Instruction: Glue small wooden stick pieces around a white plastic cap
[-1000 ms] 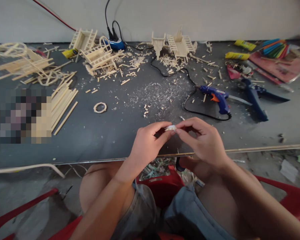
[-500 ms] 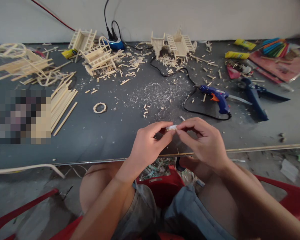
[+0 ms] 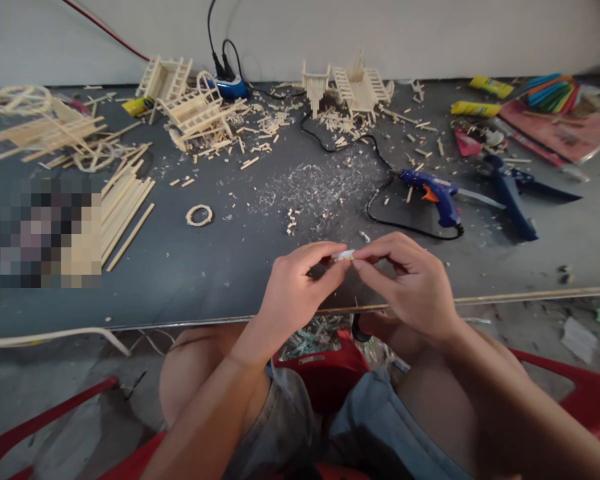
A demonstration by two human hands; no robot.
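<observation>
My left hand (image 3: 293,293) and my right hand (image 3: 410,283) meet above the near edge of the dark table (image 3: 205,280). Between their fingertips they pinch a small pale piece (image 3: 343,255); most of it is hidden by the fingers. A blue glue gun (image 3: 437,195) lies on the table just beyond my right hand, its black cord (image 3: 375,200) looping back toward the wall. A small ring of thin wood (image 3: 200,215) lies to the left of my hands.
A bundle of thin sticks (image 3: 125,207) lies at left. Small stick-built chairs (image 3: 195,110) and another model (image 3: 357,87) stand at the back among offcuts. Dark blue cutters (image 3: 513,193), yellow tubes (image 3: 473,109) and coloured sticks (image 3: 550,93) lie at right. A red chair (image 3: 325,373) is under me.
My hands have stayed almost in place; the fingers shifted slightly around the small pale piece. Nothing else on the table moved.
</observation>
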